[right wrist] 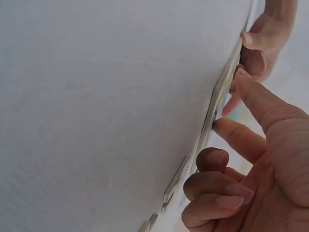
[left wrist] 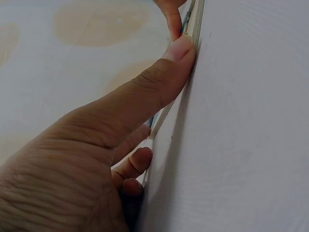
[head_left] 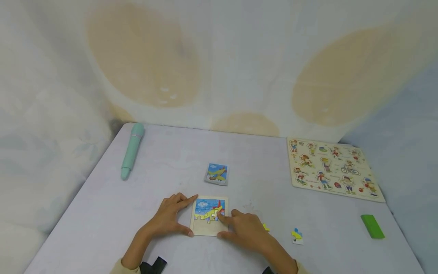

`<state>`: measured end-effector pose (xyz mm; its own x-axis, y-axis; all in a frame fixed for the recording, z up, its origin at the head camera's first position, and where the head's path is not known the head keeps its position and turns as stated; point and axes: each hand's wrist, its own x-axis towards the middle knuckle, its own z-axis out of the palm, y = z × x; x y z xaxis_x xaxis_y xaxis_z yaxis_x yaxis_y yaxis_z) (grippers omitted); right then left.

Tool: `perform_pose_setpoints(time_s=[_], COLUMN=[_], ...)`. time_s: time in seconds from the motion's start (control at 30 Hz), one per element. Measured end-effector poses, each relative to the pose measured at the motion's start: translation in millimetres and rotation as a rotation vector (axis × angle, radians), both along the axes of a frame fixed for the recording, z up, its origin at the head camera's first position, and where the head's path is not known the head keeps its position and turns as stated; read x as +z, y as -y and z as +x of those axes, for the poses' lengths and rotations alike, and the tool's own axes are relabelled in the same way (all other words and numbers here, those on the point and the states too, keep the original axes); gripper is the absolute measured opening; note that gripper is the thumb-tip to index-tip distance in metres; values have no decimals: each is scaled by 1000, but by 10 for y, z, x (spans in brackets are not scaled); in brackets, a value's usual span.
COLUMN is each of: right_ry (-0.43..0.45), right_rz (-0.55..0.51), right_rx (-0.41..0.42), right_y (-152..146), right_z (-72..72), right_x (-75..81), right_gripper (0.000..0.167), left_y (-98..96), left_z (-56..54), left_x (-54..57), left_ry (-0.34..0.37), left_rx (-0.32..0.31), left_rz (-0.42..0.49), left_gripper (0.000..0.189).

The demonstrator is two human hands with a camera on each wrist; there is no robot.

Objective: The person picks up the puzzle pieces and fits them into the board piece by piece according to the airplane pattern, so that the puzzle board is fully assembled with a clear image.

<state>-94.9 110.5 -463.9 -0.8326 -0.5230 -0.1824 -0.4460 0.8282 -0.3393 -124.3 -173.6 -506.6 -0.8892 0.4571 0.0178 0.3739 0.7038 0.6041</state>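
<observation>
A small wooden jigsaw board (head_left: 209, 229) lies in front of me, its upper part filled with puzzle pieces (head_left: 204, 207) of a yellow plane on blue sky. My left hand (head_left: 168, 216) spreads thumb and forefinger to the board's left corners. From the other side, the forefinger of my right hand (head_left: 247, 229) presses on the pieces near the right edge, its thumb at the lower right corner. In the right wrist view, its other fingers (right wrist: 217, 188) curl beside the board. A loose jigsaw piece (head_left: 297, 236) lies to the right; a yellow piece (head_left: 265, 227) is partly hidden behind the right hand.
Behind the board lies a small plane picture (head_left: 217, 174). A mint-green microphone-shaped object (head_left: 132, 152) is at the back left. At the right are a large picture board (head_left: 333, 169) with figures and a green block (head_left: 372, 227). A patterned cloth hangs behind the table.
</observation>
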Motion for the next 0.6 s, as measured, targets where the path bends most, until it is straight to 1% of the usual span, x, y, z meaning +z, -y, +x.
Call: perform_pose_setpoints(time_s=[0.17,0.33,0.47,0.53,0.6], right_ry=[-41,-95,-109,-157,-243], right_rz=[-5,103,159,171,190], right_rx=[-12,-3,1,17,48], right_y=[-30,-49,-54,-39,-17], right_z=[24,88,128,142,155], right_x=[-5,-5,-1,2,-3], right_gripper=[63,70,69,67,66], left_y=[-6,-7,-6,-4,-4], left_z=[1,0,-4,-7,-9], left_x=[1,-13,-14,-7,-4], left_ry=[14,15,15,15,16], left_rx=[0,4,5,4,3], left_rz=[2,2,3,2,0], left_gripper=[108,109,109,108,108])
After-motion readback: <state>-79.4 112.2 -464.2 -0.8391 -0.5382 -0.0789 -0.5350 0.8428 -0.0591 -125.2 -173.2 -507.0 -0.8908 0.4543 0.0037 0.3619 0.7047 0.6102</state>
